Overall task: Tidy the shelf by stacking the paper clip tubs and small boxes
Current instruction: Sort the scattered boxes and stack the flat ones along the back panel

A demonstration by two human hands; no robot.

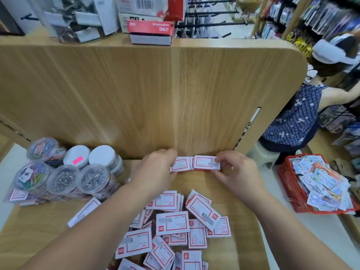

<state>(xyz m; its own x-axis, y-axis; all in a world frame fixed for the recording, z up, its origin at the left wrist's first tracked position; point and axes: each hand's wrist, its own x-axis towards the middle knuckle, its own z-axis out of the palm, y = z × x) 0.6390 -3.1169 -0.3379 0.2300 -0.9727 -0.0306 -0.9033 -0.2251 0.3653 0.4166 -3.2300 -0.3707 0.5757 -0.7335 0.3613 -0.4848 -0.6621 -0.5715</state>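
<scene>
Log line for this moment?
left hand: grips left box at back panel | right hand: pinches right box beside it | loose boxes: heaped nearer | tubs: grouped at left

The shelf [48,221] and back panel [136,94] look like smooth, matt wood-grain laminate. The boxes [172,223] are matt white-and-red card. The tubs [93,179] are clear glossy plastic. The basket [288,184] is red plastic.
</scene>
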